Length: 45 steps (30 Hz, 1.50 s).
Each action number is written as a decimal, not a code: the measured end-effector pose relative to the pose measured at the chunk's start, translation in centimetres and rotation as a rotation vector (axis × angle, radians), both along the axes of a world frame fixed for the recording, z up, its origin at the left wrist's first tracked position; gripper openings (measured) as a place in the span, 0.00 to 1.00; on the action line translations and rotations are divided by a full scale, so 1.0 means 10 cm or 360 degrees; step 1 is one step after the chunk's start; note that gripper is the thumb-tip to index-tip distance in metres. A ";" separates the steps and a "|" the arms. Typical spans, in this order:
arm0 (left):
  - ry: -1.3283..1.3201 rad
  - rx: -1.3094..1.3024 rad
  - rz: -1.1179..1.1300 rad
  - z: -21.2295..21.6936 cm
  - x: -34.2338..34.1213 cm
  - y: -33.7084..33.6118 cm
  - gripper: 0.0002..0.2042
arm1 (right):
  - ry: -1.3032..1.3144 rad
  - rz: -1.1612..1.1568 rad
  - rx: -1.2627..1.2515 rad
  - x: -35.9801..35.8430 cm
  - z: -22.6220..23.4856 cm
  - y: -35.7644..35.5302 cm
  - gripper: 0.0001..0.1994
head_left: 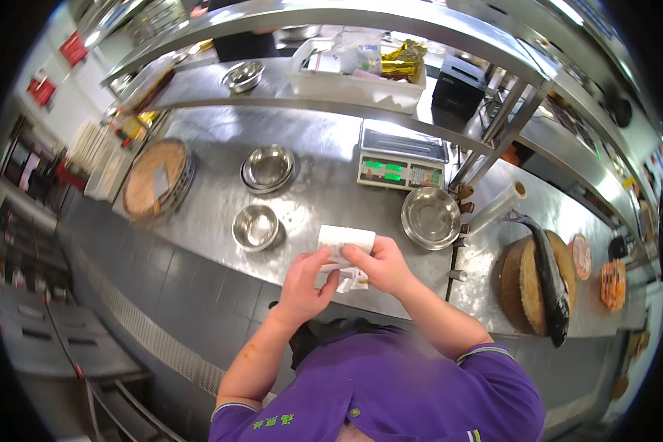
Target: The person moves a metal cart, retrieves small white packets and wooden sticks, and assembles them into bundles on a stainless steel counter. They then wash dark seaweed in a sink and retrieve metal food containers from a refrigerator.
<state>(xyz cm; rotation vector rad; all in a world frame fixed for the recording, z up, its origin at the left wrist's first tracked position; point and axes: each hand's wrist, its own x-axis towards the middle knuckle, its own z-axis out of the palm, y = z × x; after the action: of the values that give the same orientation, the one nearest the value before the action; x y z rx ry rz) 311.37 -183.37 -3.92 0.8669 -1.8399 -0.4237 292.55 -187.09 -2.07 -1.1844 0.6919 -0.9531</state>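
Observation:
Just over the front edge of the steel counter, my two hands work on a white paper roll [348, 236]. My right hand [384, 267] is closed on its right side, thumb pressed along the front. Bent around the lower left of the roll are the fingers of my left hand [302, 286], with the thumb below. Crumpled white paper [352, 281] shows beneath the roll, partly hidden by the hands. A small steel bowl [255, 227] stands left of the roll, and stacked steel bowls [268, 168] sit behind it.
Right of my hands are a larger steel bowl [430, 216] and a digital scale [401, 163]. A dark fish [549, 283] lies across a round chopping block [521, 289]. At left, a cleaver [160, 182] rests on another block [146, 168]. A steel shelf [331, 15] spans overhead.

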 end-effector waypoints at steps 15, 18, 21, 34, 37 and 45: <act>0.0928 0.1476 -0.0706 -0.27 1.55 -1.22 0.12 | 0.1453 -0.0486 -0.0657 0.33 0.69 -0.91 0.16; 0.0951 0.1465 -0.0464 -0.39 1.83 -1.21 0.12 | 0.1584 -0.0809 -0.0713 -0.23 1.01 -1.55 0.14; 0.1078 0.1479 -0.0285 -0.31 1.99 -1.12 0.12 | 0.1801 -0.0950 -0.0829 -0.54 1.43 -2.30 0.12; 0.1209 0.1328 0.0397 -0.41 2.02 -1.19 0.11 | 0.2875 -0.0039 -0.0505 -0.98 0.78 -4.56 0.28; 0.1273 0.1321 0.0427 -0.45 2.01 -1.35 0.11 | 0.3295 0.0207 -0.0685 -1.00 1.07 -4.63 0.25; 0.1261 0.1520 0.0211 -0.50 1.85 -1.74 0.11 | 0.2996 -0.0970 -0.0754 -0.97 1.60 -4.50 0.24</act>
<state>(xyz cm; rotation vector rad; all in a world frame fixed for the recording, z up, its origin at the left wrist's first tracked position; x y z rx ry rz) 329.91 -200.81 -8.97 1.1881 -0.7838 -1.3897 282.87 -232.09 13.89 -2.2317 2.4866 -0.1360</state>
